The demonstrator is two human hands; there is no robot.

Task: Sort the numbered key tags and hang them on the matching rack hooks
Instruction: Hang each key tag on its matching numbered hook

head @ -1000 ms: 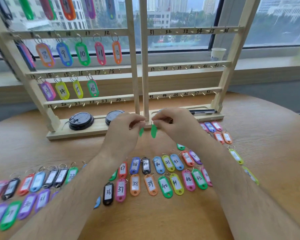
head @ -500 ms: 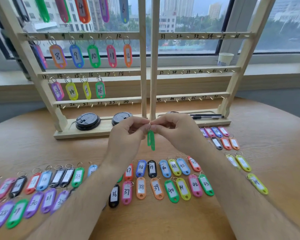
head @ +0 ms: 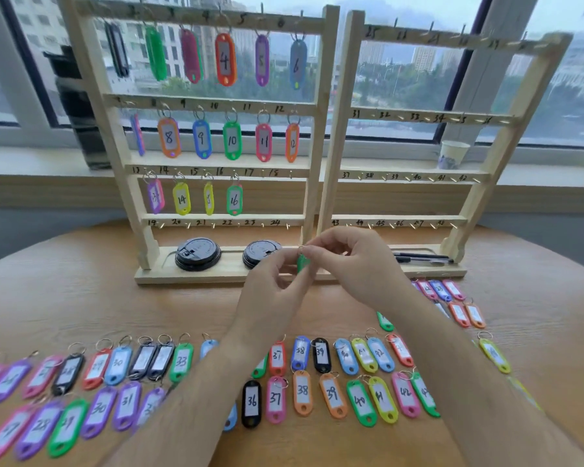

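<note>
The green tag [head: 303, 263] is held above the table [head: 81, 298], between the two grips, edge-on to the camera; its number cannot be read. The right grip [head: 354, 264] pinches the tag at its upper end, where the metal ring [head: 300, 248] sits. The left grip [head: 270, 298] pinches the tag body from below and to the left. Both grips are narrow, closed on the tag, with fingertips almost touching each other.

Directly behind the grips stands the wooden rack [head: 327, 129], made of two frames side by side. Its base carries two black lids [head: 198, 254] to the left of the grips and pens [head: 422, 257] to the right. Above and left of the grips, hung tags fill the left frame's upper bars; the lowest hung row ends at tag 16 [head: 234, 199]. The right frame's bars are marked 25 upward.

Below the grips, loose tags [head: 252, 402] lie in two rows across the table, partly covered by the forearms. A smaller group [head: 459, 311] lies to the right of the right grip. A paper cup [head: 454, 155] stands on the window sill behind the rack.
</note>
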